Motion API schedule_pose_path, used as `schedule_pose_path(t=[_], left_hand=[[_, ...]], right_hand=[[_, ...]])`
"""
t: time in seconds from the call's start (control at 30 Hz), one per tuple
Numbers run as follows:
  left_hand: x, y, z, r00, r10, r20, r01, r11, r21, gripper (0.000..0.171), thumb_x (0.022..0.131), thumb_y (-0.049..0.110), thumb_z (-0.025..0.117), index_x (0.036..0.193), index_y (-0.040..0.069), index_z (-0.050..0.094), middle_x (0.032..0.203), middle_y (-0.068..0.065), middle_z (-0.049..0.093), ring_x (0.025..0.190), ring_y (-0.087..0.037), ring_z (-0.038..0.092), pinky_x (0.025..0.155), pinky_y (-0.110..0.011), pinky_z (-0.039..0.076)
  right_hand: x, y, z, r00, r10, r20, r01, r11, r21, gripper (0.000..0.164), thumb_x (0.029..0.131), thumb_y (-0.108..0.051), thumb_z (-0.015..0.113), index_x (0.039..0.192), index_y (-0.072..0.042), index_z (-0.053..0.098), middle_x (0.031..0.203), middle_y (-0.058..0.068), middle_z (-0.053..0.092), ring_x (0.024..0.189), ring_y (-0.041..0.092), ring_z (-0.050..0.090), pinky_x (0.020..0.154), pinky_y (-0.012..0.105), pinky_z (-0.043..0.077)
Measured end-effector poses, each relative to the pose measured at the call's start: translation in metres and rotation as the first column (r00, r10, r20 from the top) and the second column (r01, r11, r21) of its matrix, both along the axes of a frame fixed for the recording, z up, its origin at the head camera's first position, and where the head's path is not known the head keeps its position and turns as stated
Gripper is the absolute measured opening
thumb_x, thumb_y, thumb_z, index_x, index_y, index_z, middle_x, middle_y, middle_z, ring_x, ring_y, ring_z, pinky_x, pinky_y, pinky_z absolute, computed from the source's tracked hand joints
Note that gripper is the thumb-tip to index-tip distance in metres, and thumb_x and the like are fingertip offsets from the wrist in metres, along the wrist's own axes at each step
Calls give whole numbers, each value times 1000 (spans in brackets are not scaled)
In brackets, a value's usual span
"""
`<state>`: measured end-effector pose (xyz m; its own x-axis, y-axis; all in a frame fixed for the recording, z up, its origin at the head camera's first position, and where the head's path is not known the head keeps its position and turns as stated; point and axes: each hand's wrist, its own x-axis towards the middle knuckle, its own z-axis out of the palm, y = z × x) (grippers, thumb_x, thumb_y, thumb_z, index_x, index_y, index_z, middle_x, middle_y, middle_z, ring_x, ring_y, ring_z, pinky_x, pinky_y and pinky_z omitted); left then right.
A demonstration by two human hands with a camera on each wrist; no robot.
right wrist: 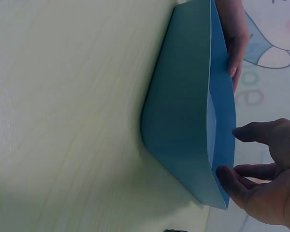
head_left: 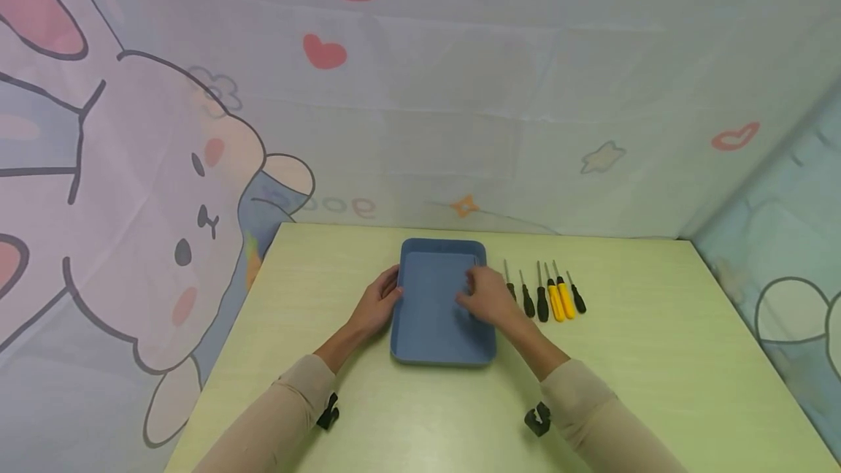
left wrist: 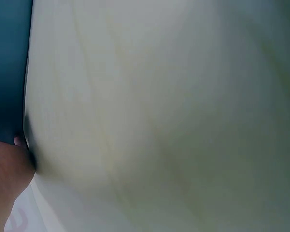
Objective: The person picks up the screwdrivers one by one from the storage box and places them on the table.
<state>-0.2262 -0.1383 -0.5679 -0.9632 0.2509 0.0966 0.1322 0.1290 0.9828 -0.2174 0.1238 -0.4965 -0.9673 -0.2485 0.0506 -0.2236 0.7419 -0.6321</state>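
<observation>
A blue rectangular tray lies on the table. My left hand holds its left side, the thumb over the rim and the fingers along the outer wall. Over the tray's right part hovers my right hand. In the right wrist view that hand has thumb and fingers spread apart, with nothing visible between them. A thin light line shows just above the right hand in the head view; I cannot tell what it is. Right of the tray lies a row of screwdrivers, among them a black one and a yellow one.
The pale green table extends to both sides of the tray. Behind it hangs a printed cloth with hearts and a rabbit figure. Small black clips show beside both sleeves.
</observation>
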Motion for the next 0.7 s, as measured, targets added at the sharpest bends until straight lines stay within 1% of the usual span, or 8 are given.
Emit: schedule_pose_path(t=[0.13,0.27,0.37,0.47,0.63,0.7], left_hand=[[0,0,0,1000,0,0,0,1000,5,56,111,1,47,163,-8,28,168,-28,31,155,-41,32,126,-49,30],[1,-1,0,1000,-4,0,4,1000,6,57,111,2,48,163,-8,28,168,-28,31,156,-42,31,126,-51,29],[1,-1,0,1000,-6,3,6,1000,6,57,111,2,48,163,-8,28,168,-28,30,156,-42,31,126,-51,29],[1,-1,0,1000,-5,7,5,1000,3,57,111,2,48,163,-8,28,168,-28,30,156,-41,31,126,-51,29],[0,-1,0,1000,1,5,-1,1000,-5,57,111,2,48,163,-8,28,168,-28,31,156,-41,32,126,-50,30],[-1,0,0,1000,3,5,-3,1000,-7,56,111,1,48,163,-8,28,168,-28,31,155,-40,32,126,-49,30]], right_hand=[[-4,-3,-6,1000,8,-16,-7,997,75,47,90,-9,78,125,18,64,104,25,71,99,40,69,94,54,58],[-5,-5,-11,999,1,-33,4,988,157,48,90,-11,80,125,18,65,118,31,70,113,46,68,96,55,58],[-5,-7,-12,999,-9,-34,16,979,201,50,89,-13,80,126,17,65,120,31,70,115,47,67,96,56,57],[-5,-9,-12,999,-15,-35,23,974,227,47,89,-13,80,122,16,66,116,29,70,110,45,68,92,55,59],[-3,-11,-10,999,-11,-49,23,963,267,31,89,-11,79,106,12,67,102,25,70,99,41,69,82,53,59],[-3,-12,-10,998,-9,-57,25,958,285,29,90,-11,79,103,12,67,101,25,69,98,41,69,82,53,59]])
